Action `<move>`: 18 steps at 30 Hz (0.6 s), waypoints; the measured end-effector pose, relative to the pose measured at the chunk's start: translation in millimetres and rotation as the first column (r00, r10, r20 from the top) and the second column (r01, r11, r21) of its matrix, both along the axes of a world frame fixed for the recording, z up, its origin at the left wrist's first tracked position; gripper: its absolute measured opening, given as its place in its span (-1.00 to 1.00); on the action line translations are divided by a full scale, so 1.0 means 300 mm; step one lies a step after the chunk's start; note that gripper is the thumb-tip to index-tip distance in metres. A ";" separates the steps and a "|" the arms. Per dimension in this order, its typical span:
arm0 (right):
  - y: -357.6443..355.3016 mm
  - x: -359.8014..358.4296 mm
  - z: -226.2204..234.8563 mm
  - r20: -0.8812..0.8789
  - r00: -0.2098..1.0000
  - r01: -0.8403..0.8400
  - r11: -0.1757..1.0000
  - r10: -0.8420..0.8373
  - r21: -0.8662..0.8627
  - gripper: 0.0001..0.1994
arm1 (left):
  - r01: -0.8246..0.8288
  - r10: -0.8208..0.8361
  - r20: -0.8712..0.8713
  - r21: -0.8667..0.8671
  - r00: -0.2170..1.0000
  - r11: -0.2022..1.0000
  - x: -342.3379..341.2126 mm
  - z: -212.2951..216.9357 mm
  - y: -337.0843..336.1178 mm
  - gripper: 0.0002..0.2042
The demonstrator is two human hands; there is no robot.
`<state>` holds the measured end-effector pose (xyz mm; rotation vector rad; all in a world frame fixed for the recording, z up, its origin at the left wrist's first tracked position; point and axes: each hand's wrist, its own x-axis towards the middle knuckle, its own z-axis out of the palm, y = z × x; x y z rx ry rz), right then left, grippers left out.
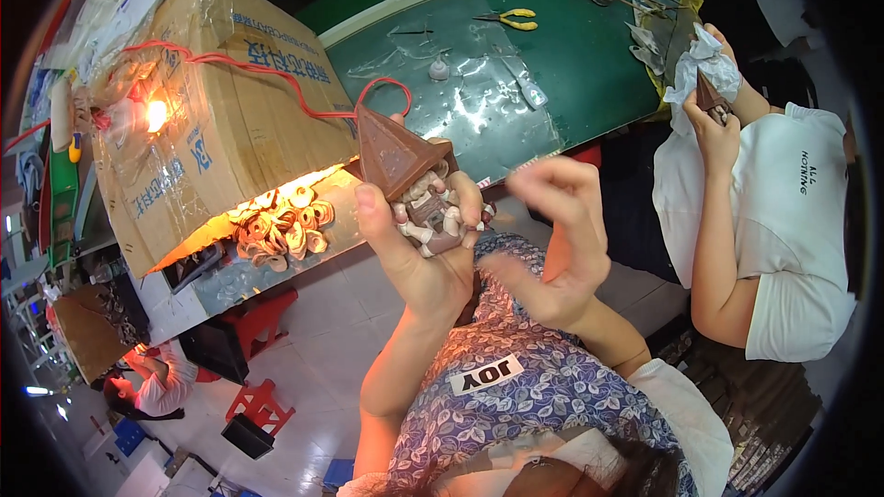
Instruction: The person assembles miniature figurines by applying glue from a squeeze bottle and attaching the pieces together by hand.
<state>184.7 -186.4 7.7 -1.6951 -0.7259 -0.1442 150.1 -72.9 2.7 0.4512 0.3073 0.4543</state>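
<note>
My left hand [419, 262] grips a small figurine [410, 166] with a brown pyramid-shaped roof over pale and brown molded figures. It is held up in front of my apron, tilted to the left, with the thumb on its left side and fingers round the back. Just to its right, my right hand [566, 248] is raised with thumb and fingers curved and apart, slightly blurred. Nothing shows in it, and it does not touch the figurine. Behind the figurine passes a red cord [285, 83].
A cardboard box [249, 92] with a lit bulb [157, 114] stands left, ring-shaped tan pieces [290, 230] heaped at its glowing opening. The green table [589, 55] holds yellow-handled pliers [517, 20] and a small bottle [439, 68]. On the right, a co-worker [764, 202] holds a similar brown-roofed piece.
</note>
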 end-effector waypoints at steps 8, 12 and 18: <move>0.016 0.040 0.014 0.138 0.976 -0.146 0.975 0.170 -0.169 -0.59 | -0.089 0.108 -0.323 0.074 0.940 0.993 -0.027 0.021 -0.047 -0.41; 0.011 0.029 -0.002 0.033 0.971 -0.232 0.968 0.236 -0.090 -0.60 | 0.035 0.002 -0.273 0.132 0.962 0.991 -0.057 -0.009 -0.045 -0.36; 0.030 -0.008 -0.027 0.005 0.978 -0.208 0.978 0.208 -0.011 -0.67 | -0.119 0.119 -0.324 0.020 0.939 0.993 -0.045 0.011 -0.059 -0.51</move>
